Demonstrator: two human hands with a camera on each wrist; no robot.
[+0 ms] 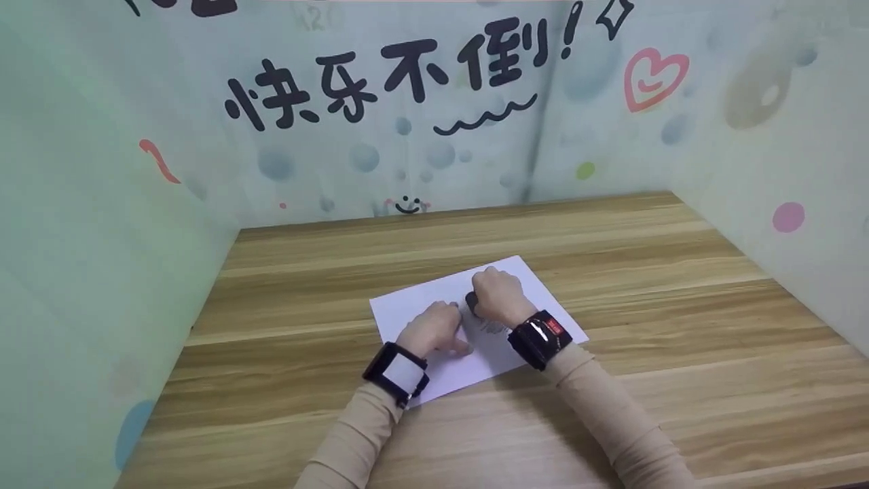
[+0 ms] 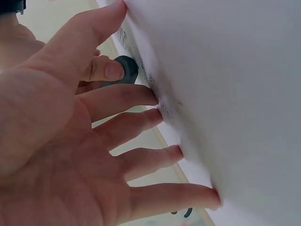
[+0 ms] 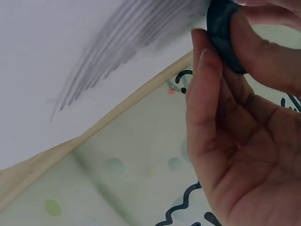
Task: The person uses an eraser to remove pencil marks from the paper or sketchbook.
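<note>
A white sheet of paper (image 1: 421,307) lies askew on the wooden table (image 1: 679,326), with grey pencil strokes (image 3: 122,37) shaded near its middle. My right hand (image 1: 494,296) pinches a dark, rounded eraser (image 3: 221,33) between thumb and fingers and holds it against the strokes. The eraser (image 1: 472,301) shows just left of that hand in the head view. Beside it, my left hand (image 1: 434,329) presses its spread fingertips (image 2: 162,117) onto the paper (image 2: 225,94). The eraser (image 2: 128,69) also shows beyond the left hand's fingers. Both wrists wear black camera bands.
Pale panels with dots, a heart (image 1: 653,76) and black lettering (image 1: 394,81) wall the table in at the back and on both sides. Bare wood surrounds the sheet.
</note>
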